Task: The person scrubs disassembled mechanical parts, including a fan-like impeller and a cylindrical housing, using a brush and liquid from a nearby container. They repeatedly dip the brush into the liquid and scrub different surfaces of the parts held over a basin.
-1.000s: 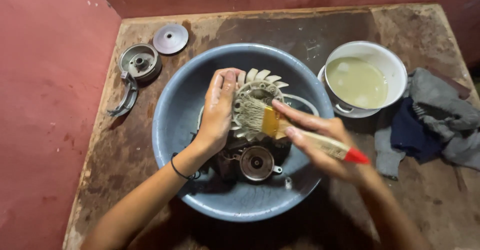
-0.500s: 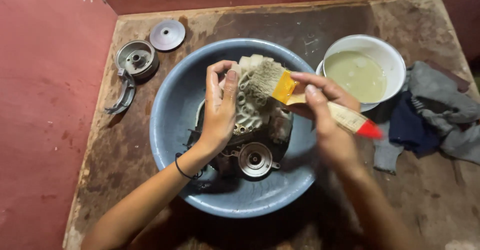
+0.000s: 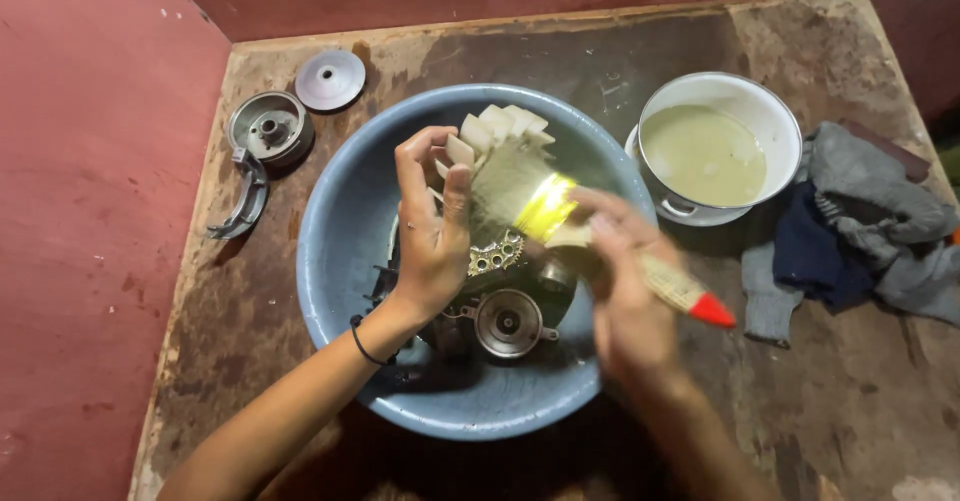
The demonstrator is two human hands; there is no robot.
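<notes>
- Left hand (image 3: 432, 236): fingers curled and closed on the finned fan wheel (image 3: 497, 136), thumb on its near edge, holding it tilted above the middle of the blue basin (image 3: 340, 251). A black band sits on that wrist.
- Right hand (image 3: 620, 301): blurred; fingers wrapped tight round the handle of the paintbrush (image 3: 560, 216), whose red handle tip points away to the right of the grip.
- Brush bristles lie flat against the fan wheel, just right of the left thumb; the yellow ferrule sits between bristles and right fingers.
- Directly under both grips, inside the basin: a dark metal assembly with a toothed sprocket (image 3: 495, 254) and a round pulley-like part (image 3: 508, 323), touching one another.
- Right of the right hand, outside the basin: a white pot (image 3: 780, 121) holding pale cloudy liquid, just beside the basin rim.
- Further right: a heap of grey and dark blue rags (image 3: 860, 231), near the pot.
- Left of the left hand, on the worn wooden table (image 3: 850, 381): a round metal drum (image 3: 268, 128), a flat disc (image 3: 330, 80) and a curved shoe piece (image 3: 245, 201), well apart from the grips.
</notes>
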